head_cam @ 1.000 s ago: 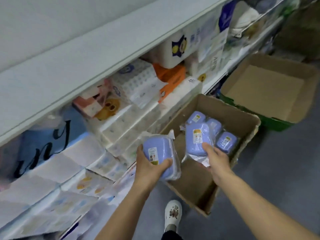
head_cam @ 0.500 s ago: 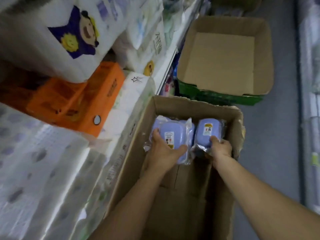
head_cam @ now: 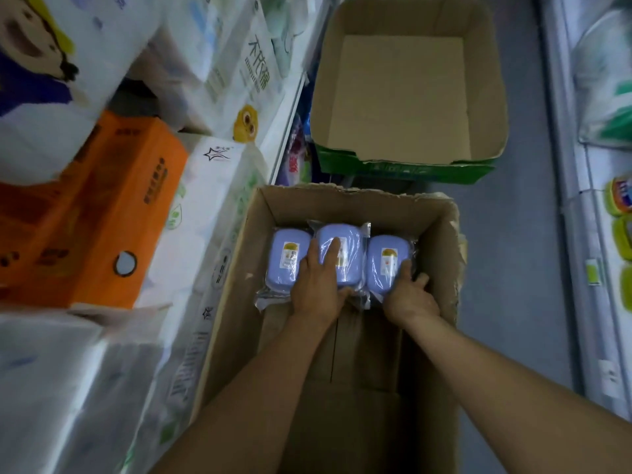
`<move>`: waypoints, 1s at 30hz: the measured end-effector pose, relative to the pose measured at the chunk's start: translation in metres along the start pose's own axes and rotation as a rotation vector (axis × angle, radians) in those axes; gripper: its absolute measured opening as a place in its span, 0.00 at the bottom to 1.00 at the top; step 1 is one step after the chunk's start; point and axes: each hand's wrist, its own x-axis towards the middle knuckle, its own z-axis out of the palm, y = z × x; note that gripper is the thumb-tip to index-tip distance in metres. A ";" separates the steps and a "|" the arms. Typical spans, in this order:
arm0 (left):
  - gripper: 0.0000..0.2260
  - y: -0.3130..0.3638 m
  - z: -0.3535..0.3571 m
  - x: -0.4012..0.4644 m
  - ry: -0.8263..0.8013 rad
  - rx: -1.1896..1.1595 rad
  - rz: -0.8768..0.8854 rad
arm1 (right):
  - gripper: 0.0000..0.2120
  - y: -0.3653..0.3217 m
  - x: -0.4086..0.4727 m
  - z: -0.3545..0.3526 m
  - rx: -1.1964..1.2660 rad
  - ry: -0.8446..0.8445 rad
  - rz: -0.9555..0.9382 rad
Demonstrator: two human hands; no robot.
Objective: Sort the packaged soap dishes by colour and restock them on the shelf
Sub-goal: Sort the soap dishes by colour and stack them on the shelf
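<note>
Head view, looking down into open cardboard box (head_cam: 441, 268) at centre of frame. Three blue packaged soap dishes in clear wrap, side by side in a row against the far wall of the box, all label-up: left soap dish (head_cam: 288, 260), middle soap dish (head_cam: 349, 254), right soap dish (head_cam: 388, 265). Middle one overlapping edges of both neighbours.

Left hand (head_cam: 316, 285) at frame centre, lying on top of middle soap dish; fingers extended over its upper face and label, thumb tucked under near edge of the pack. Grip on the pack between fingers and thumb.

Right hand (head_cam: 410, 295) just right of centre, at near right corner of right soap dish; fingers curled round its edge and wrap, thumb on the top face. Knuckles close to right wall of box.

Second cardboard box (head_cam: 489, 80), green outer sides, in upper centre of frame beyond the first. Orange carton (head_cam: 102, 213) at left middle, white tissue packs (head_cam: 219, 186) stacked between it and the box. Shelf edge (head_cam: 581, 186) with yellow-green packs along right side. Grey floor (head_cam: 519, 234) between.
</note>
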 end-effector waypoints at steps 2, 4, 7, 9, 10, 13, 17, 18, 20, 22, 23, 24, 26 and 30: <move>0.41 0.003 -0.005 0.000 -0.015 0.020 -0.003 | 0.44 -0.003 0.002 -0.005 0.026 -0.055 0.026; 0.43 0.005 -0.011 -0.002 -0.035 0.040 -0.016 | 0.42 -0.007 -0.001 -0.015 0.044 -0.069 0.022; 0.45 0.009 -0.027 -0.019 -0.031 0.057 -0.040 | 0.32 -0.012 -0.021 -0.032 -0.015 -0.072 -0.042; 0.43 0.013 -0.040 -0.041 0.004 0.075 -0.036 | 0.29 -0.013 -0.043 -0.043 -0.101 -0.064 -0.143; 0.41 0.015 -0.047 -0.055 0.028 0.087 -0.021 | 0.29 -0.011 -0.055 -0.048 -0.148 -0.046 -0.211; 0.39 0.020 -0.063 -0.108 0.142 0.112 0.003 | 0.28 -0.001 -0.102 -0.063 -0.260 0.047 -0.415; 0.37 0.041 -0.085 -0.197 0.323 0.182 -0.057 | 0.28 0.025 -0.174 -0.073 -0.361 0.220 -0.698; 0.36 0.048 -0.089 -0.221 0.373 0.181 -0.078 | 0.29 0.033 -0.192 -0.075 -0.364 0.255 -0.757; 0.34 0.061 -0.096 -0.270 0.492 0.159 -0.126 | 0.30 0.049 -0.230 -0.077 -0.349 0.321 -0.868; 0.34 0.070 -0.096 -0.317 0.624 0.139 -0.176 | 0.30 0.065 -0.268 -0.077 -0.308 0.362 -0.975; 0.34 0.074 -0.095 -0.340 0.671 0.124 -0.203 | 0.30 0.072 -0.286 -0.075 -0.283 0.370 -1.029; 0.34 0.077 -0.093 -0.363 0.699 0.108 -0.232 | 0.30 0.079 -0.304 -0.072 -0.258 0.373 -1.085; 0.32 0.081 -0.090 -0.408 0.756 0.091 -0.289 | 0.30 0.089 -0.338 -0.064 -0.217 0.377 -1.211; 0.28 0.081 -0.077 -0.503 0.902 0.043 -0.410 | 0.29 0.097 -0.404 -0.038 -0.221 0.348 -1.437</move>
